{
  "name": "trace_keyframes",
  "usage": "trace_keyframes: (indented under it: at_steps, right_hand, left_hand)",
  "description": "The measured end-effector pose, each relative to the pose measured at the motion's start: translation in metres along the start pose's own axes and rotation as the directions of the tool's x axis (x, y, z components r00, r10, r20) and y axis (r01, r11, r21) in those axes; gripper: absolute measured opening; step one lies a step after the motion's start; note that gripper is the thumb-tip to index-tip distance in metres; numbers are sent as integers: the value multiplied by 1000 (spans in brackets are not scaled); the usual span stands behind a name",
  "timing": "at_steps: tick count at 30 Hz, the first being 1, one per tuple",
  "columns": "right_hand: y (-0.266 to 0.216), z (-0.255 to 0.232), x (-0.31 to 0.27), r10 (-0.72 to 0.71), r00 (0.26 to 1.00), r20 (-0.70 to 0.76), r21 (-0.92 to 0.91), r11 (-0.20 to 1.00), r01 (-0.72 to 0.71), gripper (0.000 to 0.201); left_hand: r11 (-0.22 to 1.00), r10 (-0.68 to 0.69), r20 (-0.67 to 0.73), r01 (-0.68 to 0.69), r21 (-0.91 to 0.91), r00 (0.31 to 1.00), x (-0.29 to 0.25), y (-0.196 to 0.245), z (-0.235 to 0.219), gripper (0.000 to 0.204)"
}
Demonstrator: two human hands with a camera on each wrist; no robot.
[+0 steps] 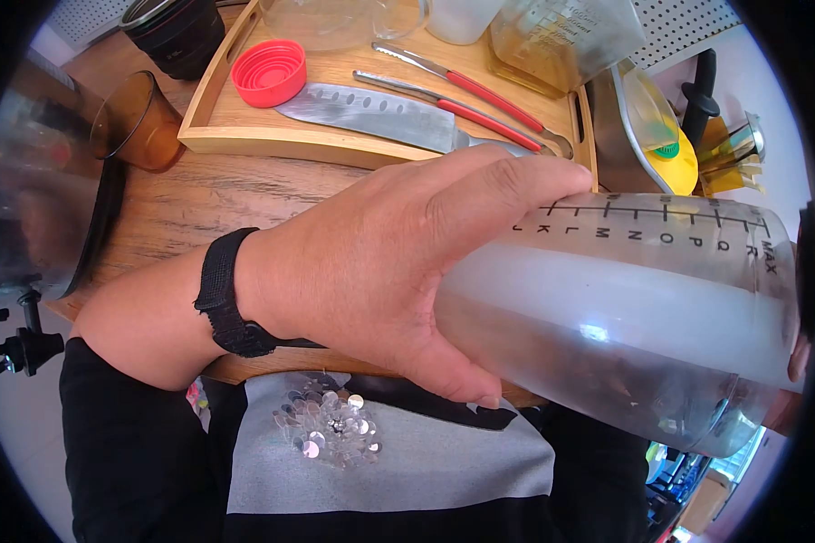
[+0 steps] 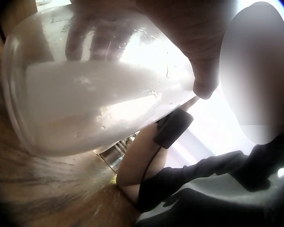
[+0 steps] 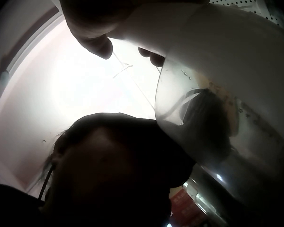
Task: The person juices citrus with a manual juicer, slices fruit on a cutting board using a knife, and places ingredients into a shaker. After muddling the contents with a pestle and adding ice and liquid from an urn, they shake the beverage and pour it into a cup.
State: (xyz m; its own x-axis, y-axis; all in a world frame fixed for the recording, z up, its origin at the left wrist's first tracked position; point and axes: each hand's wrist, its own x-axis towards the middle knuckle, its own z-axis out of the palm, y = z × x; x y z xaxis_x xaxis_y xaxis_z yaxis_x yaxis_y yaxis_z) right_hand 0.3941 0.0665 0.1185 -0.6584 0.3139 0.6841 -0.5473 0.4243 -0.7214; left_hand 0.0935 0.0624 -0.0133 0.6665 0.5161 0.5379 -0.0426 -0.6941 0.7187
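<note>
In the head view my left hand [image 1: 362,244] grips one end of a large clear plastic bottle [image 1: 607,335], thumb below and fingers over the top. The bottle is on its side; a black lettered scale ends at MAX near the right end, and a whitish band shows through the wall. Droplets cling to the bottle [image 2: 99,94] in the left wrist view. Only fingertips of my right hand [image 1: 798,360] show, beside the MAX end. In the right wrist view a dark hand [image 3: 104,28] overlaps the bottle; I cannot tell how my right fingers close.
A wooden tray [image 1: 272,147] behind the bottle holds a red lid [image 1: 269,72], a broad knife [image 1: 371,113], red-handled utensils [image 1: 493,100] and a jug of amber liquid [image 1: 539,54]. Left of it stand an amber glass [image 1: 145,127] and a black ribbed cylinder [image 1: 174,36].
</note>
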Motion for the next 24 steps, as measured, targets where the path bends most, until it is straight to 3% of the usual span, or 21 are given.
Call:
trace_keyframes:
  at_steps: [1, 5, 7, 11, 19, 24]
  right_hand:
    - [0, -2, 3, -82, 996, -25, 40, 996, 83, 55]
    - [9, 8, -1, -87, 988, -129, 54, 994, 95, 56]
    - [11, 7, -3, -158, 975, -160, 73, 983, 171, 57]
    - [9, 1, -2, -134, 985, -106, 132, 980, 148, 58]
    - [5, 14, -4, -159, 957, -242, 32, 985, 172, 53]
    - [11, 14, -2, -168, 962, -213, 17, 984, 175, 52]
  left_hand:
    - [1000, -1, -4, 1, 4, 1000, 0, 0, 0, 115]
    - [1000, -8, -9, 8, 5, 1000, 0, 0, 1, 115]
    - [1000, -4, -17, 4, 4, 1000, -1, 0, 2, 115]
    - [999, 28, -20, -28, 27, 999, 2, 1, 3, 116]
    - [1000, 1, -15, -1, -1, 1000, 2, 1, 3, 115]
    - [1000, -3, -9, 4, 9, 1000, 1, 1, 2, 115]
